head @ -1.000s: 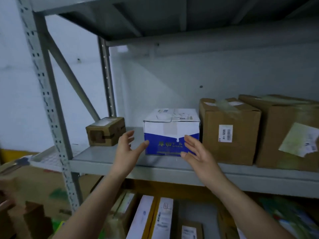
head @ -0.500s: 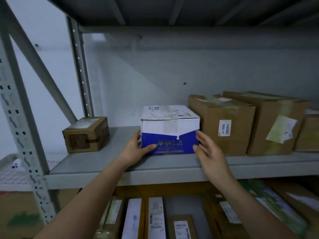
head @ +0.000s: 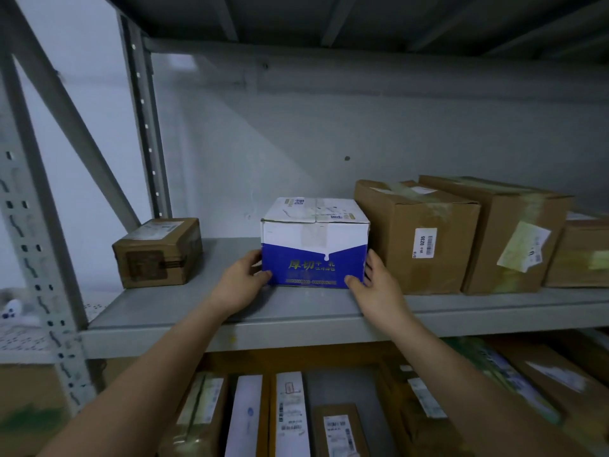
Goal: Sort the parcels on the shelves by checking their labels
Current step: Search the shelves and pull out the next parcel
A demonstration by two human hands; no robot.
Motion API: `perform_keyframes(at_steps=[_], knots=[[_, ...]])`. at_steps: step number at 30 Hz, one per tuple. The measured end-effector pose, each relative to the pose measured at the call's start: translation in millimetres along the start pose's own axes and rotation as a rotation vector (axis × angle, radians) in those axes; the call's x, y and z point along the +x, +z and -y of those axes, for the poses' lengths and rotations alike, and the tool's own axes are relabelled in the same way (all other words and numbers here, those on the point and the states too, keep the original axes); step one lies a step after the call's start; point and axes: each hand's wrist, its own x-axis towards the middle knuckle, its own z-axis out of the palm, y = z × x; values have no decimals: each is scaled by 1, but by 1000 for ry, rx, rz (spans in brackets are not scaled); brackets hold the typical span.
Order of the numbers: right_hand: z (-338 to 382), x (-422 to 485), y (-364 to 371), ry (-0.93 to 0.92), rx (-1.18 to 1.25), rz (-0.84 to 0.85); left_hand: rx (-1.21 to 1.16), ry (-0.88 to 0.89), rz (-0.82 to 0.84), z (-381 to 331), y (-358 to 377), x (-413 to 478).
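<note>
On grey metal shelf (head: 164,308), hands that were reaching now clamp the blue-and-white cardboard box (head: 314,245): left hand (head: 240,285) and right hand (head: 379,288) curl round its sides, thumbs on front. Box sits just beside brown cardboard carton (head: 415,239); probably a pull-out for label check.

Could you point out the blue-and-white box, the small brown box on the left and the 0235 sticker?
Blue-and-white box (head: 314,267): head view, blue front face.
Small brown box (head: 151,263): head view, taped front face.
0235 sticker (head: 425,243): head view, its middle.
</note>
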Motion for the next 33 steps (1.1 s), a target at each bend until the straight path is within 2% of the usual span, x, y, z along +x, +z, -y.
perform_keyframes(at_steps=[4, 10, 13, 15, 21, 25, 28, 33], knots=[[2, -14, -3, 43, 76, 9, -207, -56, -45, -13, 4, -29], [36, -26, -25, 54, 18, -109, -170, -38, -259, -51, -18, -69], [58, -6, -21, 283, 230, 32, -345, -184, -200, -84, -13, -65], [60, -10, -19, 357, 347, 103, -391, -217, -199, -94, -5, -76], [44, -90, -44, 247, 442, 152, -436, -180, -236, -88, 19, -180], [23, -165, -65, 162, 362, 192, -464, -68, -292, -91, 76, -267], [3, -219, -93, 66, 404, 216, -451, -21, -371, -91, 118, -322], [-41, -303, -132, 95, 504, 188, -426, -29, -408, -89, 186, -396]])
